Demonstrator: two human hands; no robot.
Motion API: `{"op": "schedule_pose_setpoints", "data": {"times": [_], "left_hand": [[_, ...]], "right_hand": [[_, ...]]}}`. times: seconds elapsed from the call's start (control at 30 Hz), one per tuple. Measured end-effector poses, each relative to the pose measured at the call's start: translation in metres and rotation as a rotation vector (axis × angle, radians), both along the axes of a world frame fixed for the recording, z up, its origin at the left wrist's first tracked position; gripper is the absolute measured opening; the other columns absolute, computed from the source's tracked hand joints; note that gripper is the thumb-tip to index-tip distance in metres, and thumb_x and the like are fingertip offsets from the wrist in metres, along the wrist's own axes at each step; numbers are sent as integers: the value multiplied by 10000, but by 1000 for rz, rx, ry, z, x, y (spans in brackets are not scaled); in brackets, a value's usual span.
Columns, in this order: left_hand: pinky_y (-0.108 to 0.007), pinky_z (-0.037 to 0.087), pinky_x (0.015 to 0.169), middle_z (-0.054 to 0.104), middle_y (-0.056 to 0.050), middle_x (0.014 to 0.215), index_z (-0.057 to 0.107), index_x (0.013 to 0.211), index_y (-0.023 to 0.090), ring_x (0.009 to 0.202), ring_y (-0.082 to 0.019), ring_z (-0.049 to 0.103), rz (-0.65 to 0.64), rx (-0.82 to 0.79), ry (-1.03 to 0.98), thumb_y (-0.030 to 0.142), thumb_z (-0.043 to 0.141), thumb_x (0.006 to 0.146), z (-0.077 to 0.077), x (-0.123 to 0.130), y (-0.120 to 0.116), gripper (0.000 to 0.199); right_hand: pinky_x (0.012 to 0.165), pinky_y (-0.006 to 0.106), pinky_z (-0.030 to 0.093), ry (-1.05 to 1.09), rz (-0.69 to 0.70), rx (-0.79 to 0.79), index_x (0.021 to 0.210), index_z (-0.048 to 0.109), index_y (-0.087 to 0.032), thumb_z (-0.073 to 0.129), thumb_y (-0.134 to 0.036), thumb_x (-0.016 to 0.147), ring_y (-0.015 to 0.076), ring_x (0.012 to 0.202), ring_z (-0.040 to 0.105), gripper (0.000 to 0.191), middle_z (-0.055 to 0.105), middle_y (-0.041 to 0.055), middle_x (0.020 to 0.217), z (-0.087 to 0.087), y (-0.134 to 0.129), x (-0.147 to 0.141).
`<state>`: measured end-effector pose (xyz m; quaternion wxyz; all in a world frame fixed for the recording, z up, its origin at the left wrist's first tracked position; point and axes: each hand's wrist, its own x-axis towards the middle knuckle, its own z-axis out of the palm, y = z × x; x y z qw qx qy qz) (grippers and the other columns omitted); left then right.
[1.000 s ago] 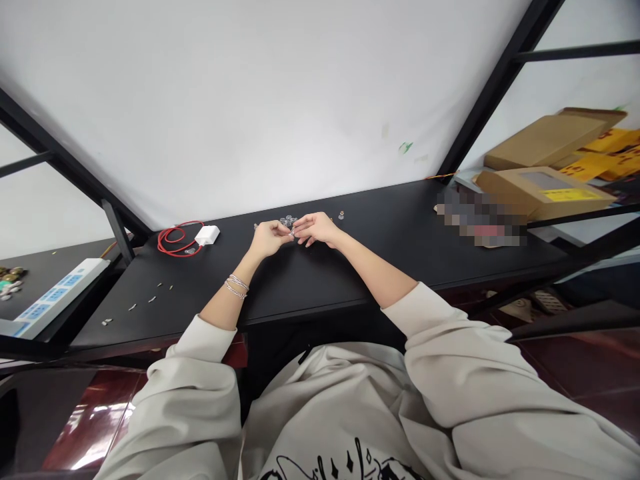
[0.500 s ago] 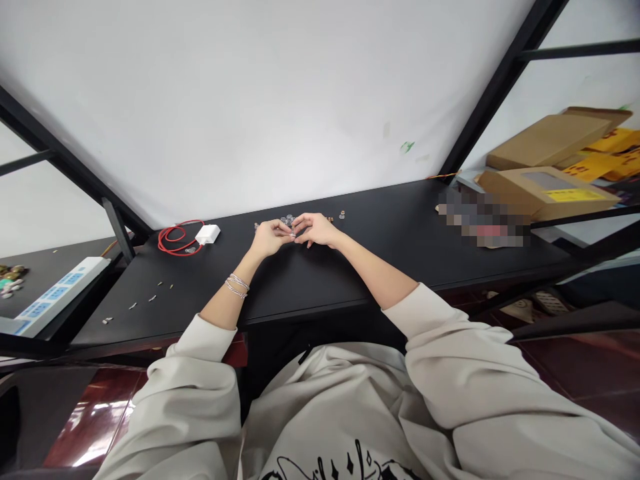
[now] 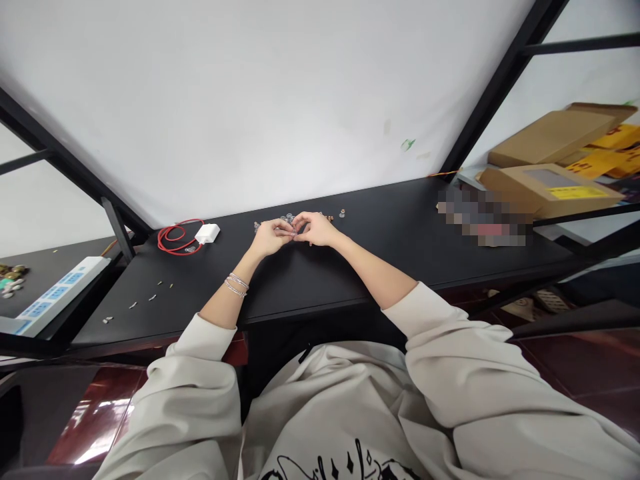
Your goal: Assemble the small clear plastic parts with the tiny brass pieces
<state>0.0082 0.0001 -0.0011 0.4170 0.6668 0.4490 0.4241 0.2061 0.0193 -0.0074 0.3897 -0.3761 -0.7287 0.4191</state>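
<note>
Long black desk [image 3: 310, 287], scattered small metal parts [image 3: 153, 297], coiled red cable [image 3: 175, 237], white charger [image 3: 207, 233]

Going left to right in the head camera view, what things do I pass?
White power strip → red cable → white charger → left hand → right hand → small metal fitting → cardboard box

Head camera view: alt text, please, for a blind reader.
Bare left hand and right hand meet fingertip to fingertip over small metallic parts on a long black desk; a coiled red cable and white plug charger lie leftward.
</note>
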Motion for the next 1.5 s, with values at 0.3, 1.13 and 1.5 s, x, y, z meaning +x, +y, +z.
{"op": "schedule_pose_setpoints", "data": {"times": [0.3, 1.13, 1.5], "left_hand": [[-454, 615, 889, 774, -94, 839, 719, 776, 145, 877, -289, 773, 13, 5, -46, 226, 934, 565, 2, 2, -1, 312], [-433, 617, 885, 767, -82, 819, 713, 765, 144, 843, -263, 768, 46, 20, -65, 224, 911, 574, 0, 1, 0, 286], [-389, 635, 678, 737, -57, 719, 626, 811, 158, 614, -197, 719, 48, -33, -95, 331, 938, 614, 0, 3, -1, 408]], "right_hand": [[647, 270, 532, -38, -79, 66, 917, 735, -147, 911, -152, 646, 133, 662, 653, 324, 764, 61, 893, 8, -5, 1], [639, 260, 480, -90, -29, 132, 994, 708, -154, 811, -176, 745, 126, 638, 604, 270, 710, 45, 895, 1, -4, -4], [642, 255, 459, -80, 11, 131, 1043, 641, -182, 831, -180, 705, 101, 618, 557, 387, 669, 6, 924, 0, -5, -5]]}}
